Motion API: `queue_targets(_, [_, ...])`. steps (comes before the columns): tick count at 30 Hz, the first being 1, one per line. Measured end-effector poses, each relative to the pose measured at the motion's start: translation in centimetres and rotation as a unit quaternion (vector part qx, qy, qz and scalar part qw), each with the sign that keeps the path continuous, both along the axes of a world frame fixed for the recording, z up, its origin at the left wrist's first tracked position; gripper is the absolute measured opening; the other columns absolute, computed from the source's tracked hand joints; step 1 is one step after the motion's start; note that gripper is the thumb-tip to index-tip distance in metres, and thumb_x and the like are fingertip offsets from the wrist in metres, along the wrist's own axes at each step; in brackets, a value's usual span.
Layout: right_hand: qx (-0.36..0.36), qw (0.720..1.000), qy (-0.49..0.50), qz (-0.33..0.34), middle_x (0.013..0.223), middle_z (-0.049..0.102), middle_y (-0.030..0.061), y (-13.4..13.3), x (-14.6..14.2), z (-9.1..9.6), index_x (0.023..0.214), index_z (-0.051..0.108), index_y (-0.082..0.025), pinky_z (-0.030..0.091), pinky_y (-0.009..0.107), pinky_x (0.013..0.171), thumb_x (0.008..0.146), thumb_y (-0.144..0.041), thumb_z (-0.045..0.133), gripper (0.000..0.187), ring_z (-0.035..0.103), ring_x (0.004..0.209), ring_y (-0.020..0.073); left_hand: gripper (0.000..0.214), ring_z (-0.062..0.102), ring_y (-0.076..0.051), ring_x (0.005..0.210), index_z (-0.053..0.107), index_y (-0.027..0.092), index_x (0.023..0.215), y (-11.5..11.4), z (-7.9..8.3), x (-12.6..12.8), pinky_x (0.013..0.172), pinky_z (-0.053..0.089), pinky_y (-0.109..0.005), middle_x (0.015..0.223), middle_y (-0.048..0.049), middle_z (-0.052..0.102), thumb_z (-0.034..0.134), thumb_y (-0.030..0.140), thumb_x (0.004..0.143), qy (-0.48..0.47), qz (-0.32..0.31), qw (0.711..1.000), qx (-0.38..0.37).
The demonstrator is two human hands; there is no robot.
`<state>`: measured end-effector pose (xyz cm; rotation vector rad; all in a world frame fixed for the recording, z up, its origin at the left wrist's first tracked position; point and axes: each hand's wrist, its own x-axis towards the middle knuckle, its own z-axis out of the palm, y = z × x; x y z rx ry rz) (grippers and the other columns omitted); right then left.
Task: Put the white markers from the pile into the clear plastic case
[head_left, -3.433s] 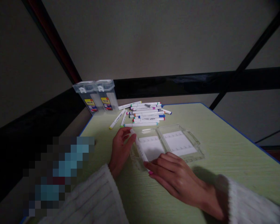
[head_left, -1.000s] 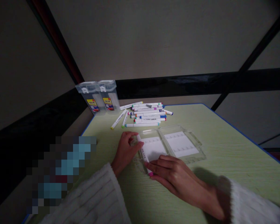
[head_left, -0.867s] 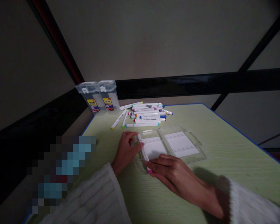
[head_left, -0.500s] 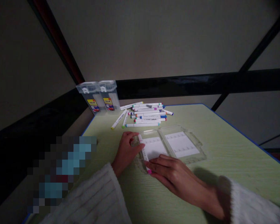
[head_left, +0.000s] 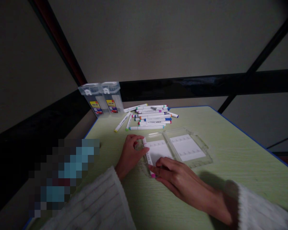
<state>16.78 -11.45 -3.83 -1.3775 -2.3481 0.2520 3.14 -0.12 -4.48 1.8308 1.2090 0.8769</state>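
Note:
A white marker (head_left: 148, 157) with a pink end lies along the left side of an open clear plastic case (head_left: 166, 137). My left hand (head_left: 131, 155) curves around the upper part of the marker, index finger at its far end and thumb on its side. Bent fingers of my right hand (head_left: 177, 179) press on the marker near the pink end. White sheets with small printed marks show in the case, a left sheet (head_left: 158, 148) partly behind my right hand and a right sheet (head_left: 187, 147) in plain view.
Beyond the case, several white markers (head_left: 153, 116) with coloured ends lie in a loose pile on the pale green table (head_left: 230, 143). Two clear lidded boxes (head_left: 100, 99) stand at the back left corner. Walls close in the back and left. A pixelated patch covers the left edge.
The fingers of my right hand have bent more and lifted slightly over the left sheet. My left hand and the marker are almost where they were.

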Motion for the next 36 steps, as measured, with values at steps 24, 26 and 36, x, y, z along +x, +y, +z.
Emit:
queue_targets(24, [0.008, 1.0, 0.003, 0.014, 0.08, 0.054, 0.0053, 0.1, 0.14, -0.4, 0.102, 0.057, -0.016, 0.041, 0.028, 0.065, 0.089, -0.022, 0.036, 0.026, 0.05, 0.076, 0.0164, 0.028, 0.047, -0.014, 0.082, 0.058, 0.015, 0.084, 0.04, -0.23, -0.05, 0.078, 0.039, -0.028, 0.093, -0.0031, 0.046, 0.063, 0.009, 0.057, 0.035, -0.015, 0.999, 0.021])
queue_targets(26, [0.009, 0.999, 0.023, 0.023, 0.081, 0.055, 0.0057, 0.09, 0.17, -0.4, 0.103, 0.057, -0.016, 0.042, 0.028, 0.066, 0.089, -0.02, 0.035, 0.027, 0.05, 0.077, 0.0164, 0.028, 0.047, -0.013, 0.082, 0.058, 0.014, 0.085, 0.04, -0.25, -0.07, 0.077, 0.039, -0.028, 0.094, -0.0031, 0.046, 0.063, 0.009, 0.057, 0.035, -0.017, 0.999, 0.021])
queue_targets(36, [0.022, 0.985, 0.154, 0.069, 0.081, 0.059, 0.0063, -0.14, 0.54, -0.58, 0.093, 0.062, -0.015, 0.044, 0.027, 0.067, 0.086, -0.012, 0.037, 0.026, 0.053, 0.078, 0.0144, 0.029, 0.047, -0.014, 0.083, 0.059, 0.014, 0.085, 0.02, -0.07, -0.09, 0.077, 0.039, -0.028, 0.093, -0.0032, 0.046, 0.063, 0.009, 0.057, 0.032, -0.018, 0.999, 0.01])
